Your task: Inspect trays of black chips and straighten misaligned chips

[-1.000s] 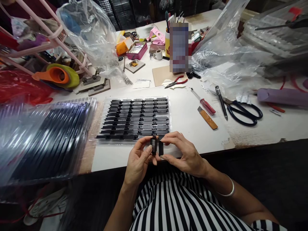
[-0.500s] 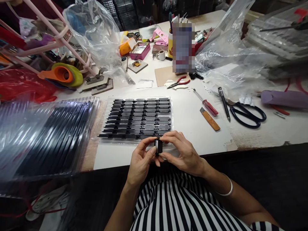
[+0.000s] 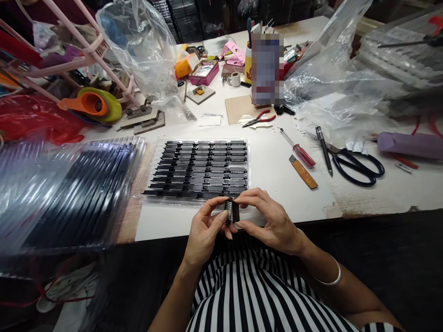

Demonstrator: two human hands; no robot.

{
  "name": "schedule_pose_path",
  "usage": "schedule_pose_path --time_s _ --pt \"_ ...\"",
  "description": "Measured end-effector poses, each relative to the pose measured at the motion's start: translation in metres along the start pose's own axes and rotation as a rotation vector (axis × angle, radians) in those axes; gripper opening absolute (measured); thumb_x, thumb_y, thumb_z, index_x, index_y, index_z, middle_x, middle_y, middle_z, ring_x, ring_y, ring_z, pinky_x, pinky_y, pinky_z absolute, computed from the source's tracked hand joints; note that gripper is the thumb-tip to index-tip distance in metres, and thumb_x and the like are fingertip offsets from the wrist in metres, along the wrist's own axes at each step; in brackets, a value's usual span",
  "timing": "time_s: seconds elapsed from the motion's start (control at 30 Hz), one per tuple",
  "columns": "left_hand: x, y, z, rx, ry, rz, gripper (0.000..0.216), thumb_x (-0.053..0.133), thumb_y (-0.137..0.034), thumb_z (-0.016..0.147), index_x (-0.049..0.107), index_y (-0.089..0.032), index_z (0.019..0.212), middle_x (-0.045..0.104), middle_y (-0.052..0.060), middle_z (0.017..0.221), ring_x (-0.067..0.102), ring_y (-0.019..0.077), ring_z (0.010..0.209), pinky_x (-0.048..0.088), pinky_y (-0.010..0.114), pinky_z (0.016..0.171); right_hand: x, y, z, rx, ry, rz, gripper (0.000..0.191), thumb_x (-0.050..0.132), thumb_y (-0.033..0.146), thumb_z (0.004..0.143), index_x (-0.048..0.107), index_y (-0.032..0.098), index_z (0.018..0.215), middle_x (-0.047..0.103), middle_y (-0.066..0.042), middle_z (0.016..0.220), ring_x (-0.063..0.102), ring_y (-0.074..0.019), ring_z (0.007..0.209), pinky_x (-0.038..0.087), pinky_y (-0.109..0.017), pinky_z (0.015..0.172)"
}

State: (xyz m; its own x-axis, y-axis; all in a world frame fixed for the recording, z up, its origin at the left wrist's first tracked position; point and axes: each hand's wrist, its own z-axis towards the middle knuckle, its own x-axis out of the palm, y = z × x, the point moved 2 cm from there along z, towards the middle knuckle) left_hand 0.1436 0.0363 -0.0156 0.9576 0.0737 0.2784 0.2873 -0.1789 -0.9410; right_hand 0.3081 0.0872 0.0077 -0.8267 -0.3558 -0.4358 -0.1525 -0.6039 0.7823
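My left hand (image 3: 205, 233) and my right hand (image 3: 268, 219) meet over the table's front edge, both pinching a small black comb-like plastic part (image 3: 232, 212) between thumbs and fingertips. Just beyond the hands lies a clear tray (image 3: 152, 159) filled with rows of long black toothed strips (image 3: 202, 168). My striped top shows below the wrists, and a bangle sits on my right wrist.
A stack of clear trays with black strips (image 3: 65, 193) lies at the left. To the right lie a red screwdriver (image 3: 299, 150), a box cutter (image 3: 303, 172), a pen (image 3: 323, 150) and black scissors (image 3: 358, 166). Plastic bags (image 3: 332, 87), pliers (image 3: 259, 119) and clutter fill the back.
The two black pieces, held slightly apart a second ago, have been pushed together into one part between my fingertips. The hands stayed in place.
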Motion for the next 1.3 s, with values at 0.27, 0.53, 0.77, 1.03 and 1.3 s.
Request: schedule_pose_path --time_s 0.27,0.53,0.77,1.03,1.3 --pt "0.001 -0.001 0.000 -0.011 -0.014 0.010 0.027 0.060 -0.025 0.086 0.057 -0.022 0.113 0.061 0.003 0.101 0.064 0.0090 0.060 0.052 0.020 0.047 0.004 -0.002 0.000 0.009 -0.006 -0.014 0.034 0.062 0.018 0.084 0.053 0.019 0.117 0.057 -0.010 0.107 0.056 -0.0230 0.100 0.048 -0.041 0.084" --pt "0.001 -0.002 -0.001 -0.022 -0.003 0.015 0.027 0.060 -0.026 0.086 0.057 -0.022 0.113 0.062 0.002 0.097 0.063 0.0092 0.059 0.052 0.020 0.048 0.005 -0.001 0.000 0.023 0.027 -0.020 0.032 0.060 0.019 0.085 0.052 0.020 0.116 0.058 -0.010 0.107 0.056 -0.0225 0.099 0.048 -0.041 0.083" --pt "-0.002 0.001 -0.001 -0.022 0.029 -0.003 0.033 0.062 -0.025 0.085 0.056 -0.022 0.117 0.065 0.004 0.097 0.064 0.0109 0.061 0.053 0.022 0.053 0.005 -0.002 0.000 0.028 0.047 -0.005 0.034 0.060 0.018 0.085 0.052 0.019 0.118 0.057 -0.010 0.109 0.055 -0.0224 0.101 0.048 -0.042 0.085" --pt "-0.007 0.003 -0.003 -0.074 0.085 -0.010 0.052 0.073 -0.018 0.074 0.053 -0.023 0.122 0.068 0.000 0.074 0.063 0.0121 0.061 0.054 0.023 0.058 0.010 -0.005 0.000 0.029 -0.019 -0.043 0.033 0.060 0.021 0.086 0.052 0.021 0.118 0.058 -0.010 0.107 0.056 -0.0231 0.102 0.049 -0.041 0.084" --pt "-0.005 0.001 -0.001 -0.017 0.025 -0.089 0.045 0.077 -0.017 0.068 0.064 -0.026 0.110 0.064 0.003 0.105 0.059 0.0082 0.063 0.051 0.018 0.051 0.026 0.005 -0.008 0.026 -0.221 0.026 0.039 0.060 0.015 0.085 0.054 0.021 0.124 0.054 -0.009 0.106 0.055 -0.0217 0.100 0.051 -0.039 0.085"
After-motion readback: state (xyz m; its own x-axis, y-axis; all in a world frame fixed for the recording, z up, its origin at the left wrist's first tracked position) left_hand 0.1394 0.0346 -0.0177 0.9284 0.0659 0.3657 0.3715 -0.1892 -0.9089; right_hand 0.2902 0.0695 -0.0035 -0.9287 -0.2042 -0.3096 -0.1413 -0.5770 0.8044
